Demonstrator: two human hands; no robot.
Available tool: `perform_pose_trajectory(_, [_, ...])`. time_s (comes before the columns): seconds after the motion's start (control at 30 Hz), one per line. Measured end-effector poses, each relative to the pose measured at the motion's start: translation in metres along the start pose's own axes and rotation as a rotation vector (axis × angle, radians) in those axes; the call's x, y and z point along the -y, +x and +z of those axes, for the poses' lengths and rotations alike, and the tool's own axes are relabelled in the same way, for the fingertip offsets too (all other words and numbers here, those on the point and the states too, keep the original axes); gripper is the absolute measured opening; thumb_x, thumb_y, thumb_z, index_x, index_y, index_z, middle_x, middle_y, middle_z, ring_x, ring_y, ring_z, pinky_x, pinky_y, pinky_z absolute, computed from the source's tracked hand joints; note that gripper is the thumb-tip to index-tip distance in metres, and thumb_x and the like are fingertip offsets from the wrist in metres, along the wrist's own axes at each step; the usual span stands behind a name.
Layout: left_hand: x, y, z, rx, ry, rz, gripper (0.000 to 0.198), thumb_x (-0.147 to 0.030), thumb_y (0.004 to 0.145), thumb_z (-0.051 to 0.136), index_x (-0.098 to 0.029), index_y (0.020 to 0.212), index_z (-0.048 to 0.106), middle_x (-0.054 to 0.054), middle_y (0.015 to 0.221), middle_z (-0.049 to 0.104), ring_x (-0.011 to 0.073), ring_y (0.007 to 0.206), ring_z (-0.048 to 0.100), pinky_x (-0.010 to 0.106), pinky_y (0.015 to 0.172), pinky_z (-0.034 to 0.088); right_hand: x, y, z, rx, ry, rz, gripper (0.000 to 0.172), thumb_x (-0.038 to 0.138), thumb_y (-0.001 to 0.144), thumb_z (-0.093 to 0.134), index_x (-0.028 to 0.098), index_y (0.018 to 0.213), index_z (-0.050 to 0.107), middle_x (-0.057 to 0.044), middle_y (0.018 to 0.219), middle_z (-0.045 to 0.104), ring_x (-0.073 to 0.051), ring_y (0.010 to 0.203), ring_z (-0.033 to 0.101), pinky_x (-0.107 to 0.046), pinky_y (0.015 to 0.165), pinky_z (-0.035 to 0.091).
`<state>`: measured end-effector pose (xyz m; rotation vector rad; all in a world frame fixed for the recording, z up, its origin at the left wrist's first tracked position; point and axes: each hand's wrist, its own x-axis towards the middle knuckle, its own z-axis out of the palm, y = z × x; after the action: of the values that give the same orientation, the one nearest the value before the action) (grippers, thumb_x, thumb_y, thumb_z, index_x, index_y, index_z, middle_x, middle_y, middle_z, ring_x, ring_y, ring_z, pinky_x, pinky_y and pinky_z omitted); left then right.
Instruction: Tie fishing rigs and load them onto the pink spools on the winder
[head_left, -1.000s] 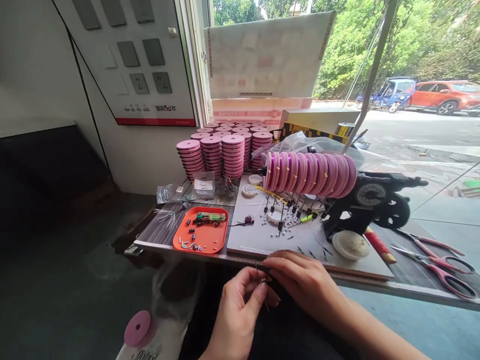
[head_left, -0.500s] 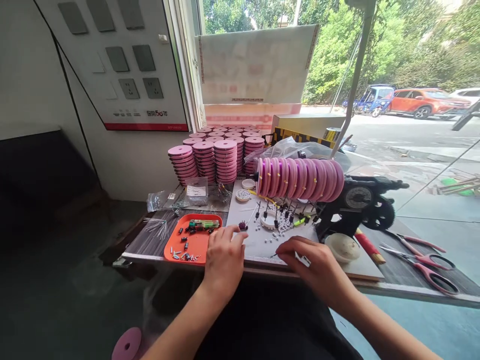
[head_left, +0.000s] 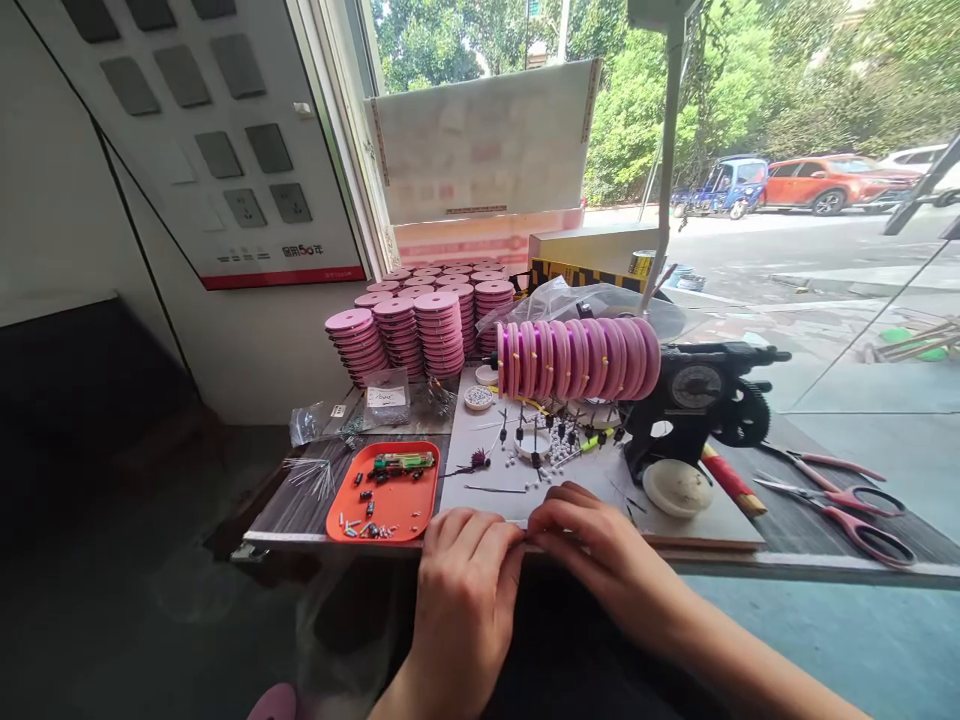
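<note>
My left hand (head_left: 469,565) and my right hand (head_left: 589,535) meet at the front edge of a white board (head_left: 469,450). Both are closed, thumb against fingers, with the fingertips together; whatever they pinch is too small or hidden to name. Just beyond them a thin dark rod (head_left: 495,489) lies on the board. A dark purple tuft (head_left: 478,460) rests behind it. Loose white beads (head_left: 544,466) surround a shallow white dish (head_left: 532,443). To the left, an orange tray (head_left: 346,505) holds a green tube, small black cylinders and small metal bits.
A row of pink foam spools (head_left: 577,358) sits on a black geared winder (head_left: 701,390). Stacked pink spools (head_left: 439,335) stand behind. At right are a white bowl (head_left: 677,488), scissors (head_left: 862,520) and pliers (head_left: 825,462). Thin white sticks (head_left: 311,475) lie left of the tray.
My hands were apart; they have come together at the board's front edge. The right hand moved left, and the small dark piece at its fingertips is now hidden. The view has shifted.
</note>
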<state>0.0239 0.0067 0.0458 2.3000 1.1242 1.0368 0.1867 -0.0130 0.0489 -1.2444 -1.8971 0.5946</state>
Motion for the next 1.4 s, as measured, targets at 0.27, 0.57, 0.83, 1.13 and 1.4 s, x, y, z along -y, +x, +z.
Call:
perform_pose_trajectory(0.27, [-0.005,0.001,0.0,0.147,-0.317,-0.336,0.018,-0.029,0.084,0.048,-0.019,0.082,0.063,0.005,0.08,0.063,0.0188,0.075,0.055,0.026,0.069,0.04,-0.003,0.002,0.006,-0.045,0.054,0.019,0.013,0.016,0.085,0.047,0.017,0.074,0.054,-0.002,0.075,0.056,-0.015,0.075,0.052,-0.024,0.066,0.04])
perform_pose_trajectory(0.57, [-0.002,-0.002,0.007,0.184,-0.437,-0.356,0.028,-0.034,0.087,0.039,-0.018,0.068,0.051,0.001,0.069,0.052,0.015,0.067,0.046,0.025,0.064,0.035,0.0,0.004,0.005,-0.034,0.089,0.034,0.014,0.016,0.085,0.048,0.017,0.071,0.052,-0.002,0.074,0.054,-0.015,0.075,0.05,-0.024,0.067,0.038])
perform_pose_trajectory(0.83, [0.005,-0.004,0.013,0.224,-0.711,-0.462,0.029,-0.035,0.086,0.041,-0.017,0.063,0.045,-0.001,0.063,0.042,0.0135,0.066,0.039,0.024,0.067,0.032,-0.002,0.008,0.008,-0.007,0.152,0.064,0.018,0.018,0.085,0.047,0.017,0.067,0.049,0.0,0.073,0.053,-0.013,0.073,0.05,-0.023,0.066,0.038])
perform_pose_trajectory(1.13, [0.005,-0.003,0.009,0.254,-0.562,-0.395,0.031,-0.035,0.088,0.037,-0.018,0.063,0.046,-0.001,0.064,0.045,0.0142,0.066,0.043,0.025,0.065,0.034,-0.006,0.005,0.008,-0.019,0.116,0.044,0.019,0.018,0.086,0.046,0.017,0.067,0.049,-0.001,0.073,0.054,-0.014,0.074,0.05,-0.024,0.066,0.039])
perform_pose_trajectory(1.4, [0.017,0.048,0.025,0.001,0.332,-0.147,0.013,-0.022,0.082,0.05,-0.019,0.084,0.063,0.005,0.085,0.06,0.0234,0.088,0.051,0.039,0.079,0.035,-0.029,0.011,-0.001,-0.056,-0.436,-0.053,0.014,0.012,0.084,0.046,0.016,0.074,0.055,-0.006,0.077,0.057,-0.02,0.078,0.048,-0.03,0.067,0.039])
